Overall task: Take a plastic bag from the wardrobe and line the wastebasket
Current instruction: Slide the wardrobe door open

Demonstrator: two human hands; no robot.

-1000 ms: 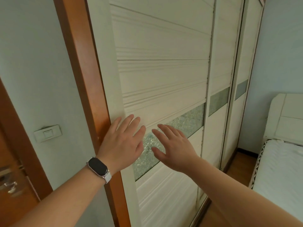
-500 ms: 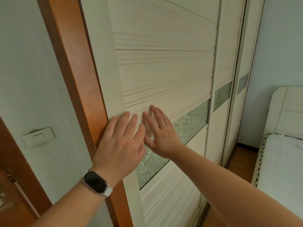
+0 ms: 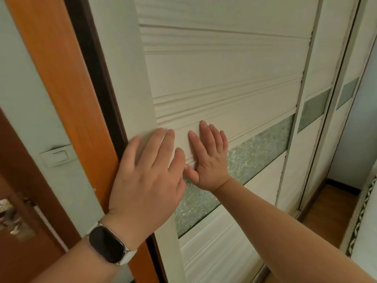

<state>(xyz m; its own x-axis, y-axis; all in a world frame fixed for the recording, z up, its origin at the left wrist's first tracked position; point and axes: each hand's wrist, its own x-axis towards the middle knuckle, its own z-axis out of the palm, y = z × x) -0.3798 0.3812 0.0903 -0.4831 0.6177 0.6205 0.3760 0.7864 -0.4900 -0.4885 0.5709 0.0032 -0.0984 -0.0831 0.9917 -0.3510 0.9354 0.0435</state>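
Note:
The wardrobe's white sliding door fills the view, with ribbed panels and a band of crackled glass. My left hand, with a dark watch on its wrist, lies flat on the door's left stile, fingers spread. Just to its right, my right hand presses flat on the panel above the glass. Both hold nothing. A narrow dark gap shows between the door's left edge and the orange wooden frame. No plastic bag or wastebasket is in view.
More sliding door panels run to the right. A light switch sits on the pale wall at left, beside a brown room door with a handle. A bed edge and wooden floor are at the lower right.
Both hands have come up and together, flat against the door. A dark gap has appeared between the door's left edge and the frame, so the door has slid slightly to the right.

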